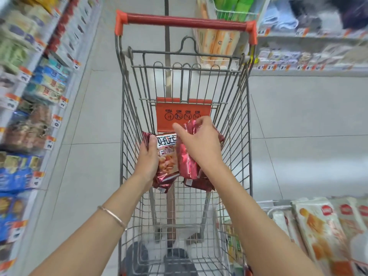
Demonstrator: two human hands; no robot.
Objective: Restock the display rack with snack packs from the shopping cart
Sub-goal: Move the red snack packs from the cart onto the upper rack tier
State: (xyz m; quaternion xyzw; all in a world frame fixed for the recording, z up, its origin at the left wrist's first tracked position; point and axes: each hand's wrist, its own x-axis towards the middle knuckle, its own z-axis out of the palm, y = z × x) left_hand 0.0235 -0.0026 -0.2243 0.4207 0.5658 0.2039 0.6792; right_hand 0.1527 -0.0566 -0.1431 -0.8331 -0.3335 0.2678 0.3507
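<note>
Progress: early, by my reading; the packs are only being gathered out of the shopping cart (229, 116), and none has reached a shelf yet.
Left hand (148, 156): fingers curled round the left edge of a red snack pack (167, 156), held face-up low inside the cart.
Right hand (199, 144): clamped on the top of a second pack (186, 162), red as well, hanging just beside the first and touching it.
Spare packs (197, 184): at least one more red pack lies under the two in hand, on the cart's wire floor; how many I cannot tell.
Left to do: lift the packs out, carry them to the rack, and clear whatever else is in the cart.
Target rack: not clear which; shelves (29, 96) run along the left, and a rack of orange-and-white bags (318, 226) stands near the right arm.
Pack writing: large dark Chinese characters on a white band, smaller ones below, above a picture of golden snacks; too unclear to read.
Cart sign (183, 114): orange flap, upside down, with "NO" three times over crossed-out circles.
Price tags (266, 67): orange and white, digits blurred.
</note>
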